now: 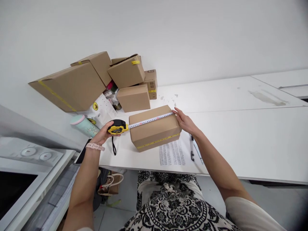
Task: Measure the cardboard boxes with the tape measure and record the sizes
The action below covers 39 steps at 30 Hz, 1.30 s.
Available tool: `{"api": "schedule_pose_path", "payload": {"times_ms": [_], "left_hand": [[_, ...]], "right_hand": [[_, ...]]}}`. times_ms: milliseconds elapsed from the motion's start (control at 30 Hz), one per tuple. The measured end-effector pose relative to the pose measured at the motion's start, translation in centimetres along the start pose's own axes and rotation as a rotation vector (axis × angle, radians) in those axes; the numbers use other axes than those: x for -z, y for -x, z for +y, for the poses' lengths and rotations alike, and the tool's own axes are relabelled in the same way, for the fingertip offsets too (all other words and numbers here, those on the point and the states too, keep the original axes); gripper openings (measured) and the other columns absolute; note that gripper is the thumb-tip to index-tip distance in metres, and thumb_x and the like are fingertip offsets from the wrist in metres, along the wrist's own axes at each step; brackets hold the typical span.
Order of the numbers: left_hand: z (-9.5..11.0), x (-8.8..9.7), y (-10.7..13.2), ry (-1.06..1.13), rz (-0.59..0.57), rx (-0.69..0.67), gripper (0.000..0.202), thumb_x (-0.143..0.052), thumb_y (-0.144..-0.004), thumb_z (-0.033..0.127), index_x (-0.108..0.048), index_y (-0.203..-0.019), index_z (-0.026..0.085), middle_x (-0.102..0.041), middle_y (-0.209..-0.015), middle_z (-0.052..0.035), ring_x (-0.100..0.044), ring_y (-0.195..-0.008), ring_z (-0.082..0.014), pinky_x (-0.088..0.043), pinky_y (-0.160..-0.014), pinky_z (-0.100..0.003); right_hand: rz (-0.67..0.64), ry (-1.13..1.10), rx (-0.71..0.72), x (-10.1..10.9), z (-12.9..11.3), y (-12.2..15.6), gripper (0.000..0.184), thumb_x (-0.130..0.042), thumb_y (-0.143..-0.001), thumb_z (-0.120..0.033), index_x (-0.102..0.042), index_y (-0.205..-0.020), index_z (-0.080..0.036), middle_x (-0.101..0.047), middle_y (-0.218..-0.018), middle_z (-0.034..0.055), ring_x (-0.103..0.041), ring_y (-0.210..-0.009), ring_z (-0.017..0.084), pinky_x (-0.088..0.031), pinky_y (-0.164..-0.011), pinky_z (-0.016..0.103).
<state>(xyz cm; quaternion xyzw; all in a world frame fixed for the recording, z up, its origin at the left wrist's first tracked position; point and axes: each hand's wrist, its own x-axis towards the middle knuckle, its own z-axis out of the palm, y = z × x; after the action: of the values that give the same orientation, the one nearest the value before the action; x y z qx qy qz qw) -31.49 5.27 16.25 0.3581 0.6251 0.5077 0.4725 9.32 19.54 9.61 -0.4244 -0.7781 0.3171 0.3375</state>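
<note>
A closed cardboard box with yellow tape along its front side sits on the white table in front of me. My left hand is wrapped round a yellow and black tape measure just left of the box. Its white blade runs out across the box top, lengthwise. At the box's right edge, my right hand has its fingers on the blade's end, the thumb side partly hidden. A black wrist strap hangs from the tape measure onto the table.
Several cardboard boxes are stacked at the back left, with a white carton and mint bottle nearby. A printed sheet and a pen lie by the table's front edge. A white appliance stands left.
</note>
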Motion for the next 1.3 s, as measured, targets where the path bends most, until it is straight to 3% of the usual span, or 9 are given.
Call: {"api": "schedule_pose_path", "payload": {"times_ms": [167, 467, 867, 1133, 1233, 1300], "left_hand": [[0.0, 0.0, 0.3, -0.014, -0.021, -0.020, 0.035, -0.066, -0.081, 0.045, -0.072, -0.101, 0.017, -0.078, -0.092, -0.0092, -0.073, -0.088, -0.0292, -0.064, -0.071, -0.046], [-0.5, 0.3, 0.4, -0.003, -0.031, -0.046, 0.038, -0.069, -0.079, 0.043, -0.069, -0.103, 0.014, -0.077, -0.092, -0.0110, -0.073, -0.087, -0.0293, -0.063, -0.072, -0.046], [-0.5, 0.3, 0.5, 0.008, -0.044, -0.027, 0.035, -0.068, -0.081, 0.043, -0.072, -0.101, 0.015, -0.077, -0.094, -0.0119, -0.073, -0.091, -0.0297, -0.064, -0.071, -0.042], [-0.2, -0.7, 0.9, 0.031, 0.030, -0.044, 0.035, -0.069, -0.077, 0.041, -0.072, -0.097, 0.013, -0.077, -0.087, -0.0110, -0.073, -0.086, -0.0305, -0.064, -0.067, -0.044], [0.3, -1.4, 2.3, 0.045, 0.073, -0.094, 0.037, -0.072, -0.073, 0.043, -0.072, -0.097, 0.014, -0.077, -0.087, -0.0089, -0.073, -0.093, -0.0325, -0.063, -0.069, -0.042], [0.7, -2.2, 4.3, 0.051, 0.063, -0.139, 0.044, -0.075, -0.073, 0.044, -0.071, -0.106, 0.016, -0.077, -0.097, -0.0082, -0.070, -0.102, -0.0335, -0.063, -0.077, -0.042]], "right_hand": [[-0.058, 0.143, -0.071, 0.6, -0.6, 0.3, 0.055, -0.029, -0.100, -0.045, -0.039, -0.151, -0.030, -0.057, -0.145, 0.0022, -0.057, -0.129, 0.034, -0.045, -0.107, 0.054], [-0.099, 0.131, -0.088, 0.8, 0.1, 0.9, 0.067, -0.032, -0.095, -0.067, -0.032, -0.156, -0.037, -0.051, -0.150, -0.0009, -0.057, -0.127, 0.039, -0.044, -0.105, 0.060], [-0.101, 0.113, -0.116, 0.7, 0.0, 1.0, 0.068, -0.031, -0.095, -0.068, -0.030, -0.156, -0.037, -0.050, -0.150, 0.0000, -0.055, -0.129, 0.039, -0.042, -0.107, 0.060], [-0.099, 0.074, -0.133, 0.7, -0.2, 1.2, 0.068, -0.037, -0.093, -0.069, -0.034, -0.155, -0.038, -0.050, -0.151, -0.0005, -0.053, -0.132, 0.038, -0.041, -0.110, 0.060], [-0.033, -0.062, -0.054, 0.9, -0.7, 1.1, 0.068, -0.041, -0.093, -0.067, -0.037, -0.153, -0.035, -0.046, -0.154, 0.0005, -0.046, -0.139, 0.034, -0.037, -0.116, 0.055], [0.090, -0.177, 0.008, 1.3, -1.5, 0.5, 0.067, -0.042, -0.094, -0.065, -0.039, -0.152, -0.030, -0.046, -0.155, 0.0031, -0.045, -0.141, 0.031, -0.037, -0.117, 0.049]]}}
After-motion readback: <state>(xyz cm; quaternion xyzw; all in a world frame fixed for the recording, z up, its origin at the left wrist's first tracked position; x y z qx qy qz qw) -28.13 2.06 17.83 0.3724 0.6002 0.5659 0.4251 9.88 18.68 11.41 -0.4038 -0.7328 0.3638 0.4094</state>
